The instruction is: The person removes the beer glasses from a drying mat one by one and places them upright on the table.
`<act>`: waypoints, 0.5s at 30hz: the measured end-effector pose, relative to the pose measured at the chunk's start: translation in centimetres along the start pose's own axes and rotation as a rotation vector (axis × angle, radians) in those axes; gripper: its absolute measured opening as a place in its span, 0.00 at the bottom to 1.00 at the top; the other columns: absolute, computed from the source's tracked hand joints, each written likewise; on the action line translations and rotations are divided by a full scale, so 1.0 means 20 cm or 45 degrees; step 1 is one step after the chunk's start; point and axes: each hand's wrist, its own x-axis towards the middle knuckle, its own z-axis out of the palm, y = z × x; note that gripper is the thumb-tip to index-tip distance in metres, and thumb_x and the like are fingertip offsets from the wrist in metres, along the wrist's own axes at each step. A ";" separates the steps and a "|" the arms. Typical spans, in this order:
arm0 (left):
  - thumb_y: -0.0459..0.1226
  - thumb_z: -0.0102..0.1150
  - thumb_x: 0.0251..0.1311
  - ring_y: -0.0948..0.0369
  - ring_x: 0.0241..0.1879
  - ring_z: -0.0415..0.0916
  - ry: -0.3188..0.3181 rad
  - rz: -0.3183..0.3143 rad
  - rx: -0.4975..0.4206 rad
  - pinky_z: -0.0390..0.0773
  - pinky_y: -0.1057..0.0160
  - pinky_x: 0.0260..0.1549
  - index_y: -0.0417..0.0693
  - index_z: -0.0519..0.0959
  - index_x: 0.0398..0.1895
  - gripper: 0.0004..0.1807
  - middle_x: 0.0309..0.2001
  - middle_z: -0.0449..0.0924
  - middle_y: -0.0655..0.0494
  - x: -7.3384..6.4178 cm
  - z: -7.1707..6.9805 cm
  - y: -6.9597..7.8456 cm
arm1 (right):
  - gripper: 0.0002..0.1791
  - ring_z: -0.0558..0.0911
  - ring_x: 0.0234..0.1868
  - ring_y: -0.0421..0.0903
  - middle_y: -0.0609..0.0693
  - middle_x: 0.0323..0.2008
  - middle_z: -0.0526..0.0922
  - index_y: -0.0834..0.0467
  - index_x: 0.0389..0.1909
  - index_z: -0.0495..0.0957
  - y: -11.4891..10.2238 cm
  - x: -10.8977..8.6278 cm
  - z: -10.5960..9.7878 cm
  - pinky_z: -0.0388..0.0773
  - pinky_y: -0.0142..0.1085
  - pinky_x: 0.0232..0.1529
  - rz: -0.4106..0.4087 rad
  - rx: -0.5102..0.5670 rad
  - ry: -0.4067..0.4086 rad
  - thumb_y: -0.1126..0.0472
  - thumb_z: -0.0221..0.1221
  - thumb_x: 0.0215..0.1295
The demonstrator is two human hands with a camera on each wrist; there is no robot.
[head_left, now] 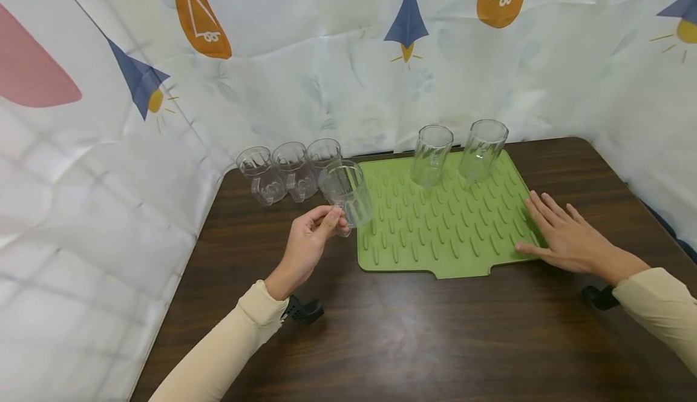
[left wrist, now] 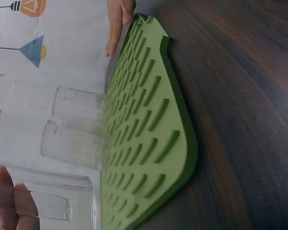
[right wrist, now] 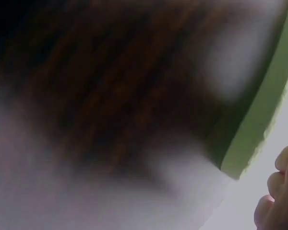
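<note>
My left hand pinches a clear glass mug by its handle, near the left edge of a green ridged mat. In the left wrist view the held mug shows at the lower left, with fingers seen behind its glass. Two clear glasses stand upright towards the back of the mat. At the mat's right edge lies my right hand, palm down with its fingers spread. The right wrist view shows that hand's fingers beside the mat's edge.
Three clear glass mugs stand in a row at the back left of the dark wooden table. A patterned white cloth hangs behind and along the left side. The mat has a tab on its front edge.
</note>
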 end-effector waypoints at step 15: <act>0.39 0.55 0.77 0.66 0.37 0.86 0.069 -0.035 0.099 0.86 0.68 0.53 0.22 0.75 0.54 0.22 0.34 0.85 0.65 -0.08 -0.14 -0.03 | 0.60 0.40 0.84 0.67 0.69 0.83 0.37 0.66 0.83 0.37 -0.01 0.00 0.03 0.43 0.74 0.76 0.018 0.056 -0.109 0.29 0.55 0.70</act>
